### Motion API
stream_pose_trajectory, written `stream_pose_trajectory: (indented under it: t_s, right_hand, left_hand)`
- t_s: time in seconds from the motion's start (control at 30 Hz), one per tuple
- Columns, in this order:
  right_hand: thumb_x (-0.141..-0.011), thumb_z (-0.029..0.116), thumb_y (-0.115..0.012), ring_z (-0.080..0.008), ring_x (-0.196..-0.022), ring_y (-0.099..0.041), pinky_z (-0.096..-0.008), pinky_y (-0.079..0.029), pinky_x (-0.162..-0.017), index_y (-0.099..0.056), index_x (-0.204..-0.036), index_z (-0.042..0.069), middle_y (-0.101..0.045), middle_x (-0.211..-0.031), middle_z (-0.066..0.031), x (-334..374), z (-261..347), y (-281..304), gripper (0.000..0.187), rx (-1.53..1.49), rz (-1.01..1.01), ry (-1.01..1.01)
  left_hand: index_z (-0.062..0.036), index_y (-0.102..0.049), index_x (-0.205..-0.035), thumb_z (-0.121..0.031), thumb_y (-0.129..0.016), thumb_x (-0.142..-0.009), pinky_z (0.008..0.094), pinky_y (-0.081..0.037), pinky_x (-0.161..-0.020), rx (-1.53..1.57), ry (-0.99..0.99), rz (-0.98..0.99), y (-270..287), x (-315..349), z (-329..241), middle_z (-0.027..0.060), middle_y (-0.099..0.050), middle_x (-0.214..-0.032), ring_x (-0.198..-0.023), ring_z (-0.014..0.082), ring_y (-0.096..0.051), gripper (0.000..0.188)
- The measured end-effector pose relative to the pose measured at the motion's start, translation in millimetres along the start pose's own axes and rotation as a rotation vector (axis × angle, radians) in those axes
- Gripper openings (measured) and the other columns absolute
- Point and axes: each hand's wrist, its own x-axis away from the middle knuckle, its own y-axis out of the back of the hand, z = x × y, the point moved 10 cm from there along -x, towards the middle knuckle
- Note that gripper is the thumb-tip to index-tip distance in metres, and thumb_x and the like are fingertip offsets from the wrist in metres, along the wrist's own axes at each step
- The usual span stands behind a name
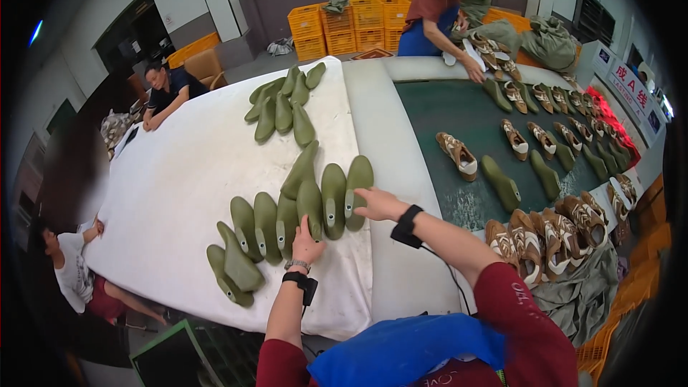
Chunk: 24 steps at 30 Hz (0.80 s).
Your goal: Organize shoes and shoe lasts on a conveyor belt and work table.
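A row of green shoe lasts lies on the white-covered table in front of me. My left hand [308, 248] closes around the near end of one shoe last [309, 204] in the middle of the row. At the right end of the row, my right hand [378, 205] reaches over another shoe last [360, 172]; its fingers are apart and touch the last's right side. One more shoe last [301, 170] leans across the far ends of its neighbours. To the left, a tilted shoe last [240, 265] overlaps the outermost one.
A second cluster of shoe lasts [284, 111] lies farther back on the white table [172, 179]. Right of it, a green conveyor belt [444, 111] carries lasts and brown-and-white shoes [456, 156]. A co-worker [437, 11] handles shoes beyond; two people sit at left. Orange crates [340, 29] stand behind.
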Motion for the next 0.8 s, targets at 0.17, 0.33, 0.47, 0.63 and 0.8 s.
stream_pose_trajectory:
  t_s: [0.17, 0.33, 0.47, 0.63, 0.8]
  right_hand:
    - [-0.072, 0.061, -0.058, -0.05, -0.128, -0.022, -0.0565, -0.031, -0.1, -0.036, -0.137, 0.018, -0.02, -0.143, -0.0247, -69, -51, -44, 0.08, 0.026, 0.025, -0.383]
    - [-0.066, 0.067, -0.055, -0.0473, -0.129, -0.018, -0.0614, -0.028, -0.098, -0.048, -0.129, 0.019, -0.035, -0.137, -0.021, -48, -88, -9, 0.08, 0.018, -0.067, -0.515]
    - [-0.066, 0.048, -0.058, -0.047, -0.13, -0.016, -0.0699, -0.034, -0.088, -0.052, -0.124, 0.021, -0.043, -0.13, -0.0158, -66, -64, -27, 0.064, -0.026, 0.031, -0.434]
    - [-0.066, 0.041, -0.058, -0.0481, -0.127, -0.02, -0.0668, -0.043, -0.077, -0.054, -0.122, 0.015, -0.048, -0.123, -0.0134, -6, -92, -18, 0.062, -0.084, -0.079, -0.375]
    - [-0.065, 0.038, -0.06, -0.0474, -0.126, -0.024, -0.0556, -0.049, -0.076, -0.054, -0.122, 0.016, -0.05, -0.121, -0.0121, 80, -92, -21, 0.061, -0.101, -0.159, -0.307]
  left_hand:
    - [-0.0137, -0.03, -0.137, -0.015, -0.063, -0.064, 0.0376, -0.045, -0.086, 0.265, 0.041, 0.062, -17, -42, -10, 0.0235, -0.059, -0.106, -0.099, 0.0322, -0.058, 0.081]
    - [-0.009, -0.03, -0.137, -0.021, -0.063, -0.068, 0.0393, -0.044, -0.089, 0.21, 0.069, 0.049, -60, -77, -51, 0.0253, -0.058, -0.108, -0.1, 0.0356, -0.057, 0.077]
    - [-0.0017, -0.023, -0.139, -0.008, -0.062, -0.068, 0.0351, -0.041, -0.093, 0.447, 0.184, 0.082, -61, -69, -19, 0.019, -0.047, -0.125, -0.107, 0.0266, -0.051, 0.081]
    - [0.0132, -0.028, -0.126, -0.007, -0.061, -0.076, 0.0374, -0.041, -0.089, 0.383, -0.163, 0.142, -84, -15, -82, 0.0234, -0.048, -0.113, -0.097, 0.0294, -0.048, 0.064]
    - [0.0124, -0.031, -0.127, -0.028, -0.069, -0.073, 0.0395, -0.037, -0.096, 0.101, -0.194, 0.265, -80, 74, -134, 0.0303, -0.046, -0.12, -0.109, 0.0354, -0.047, 0.077]
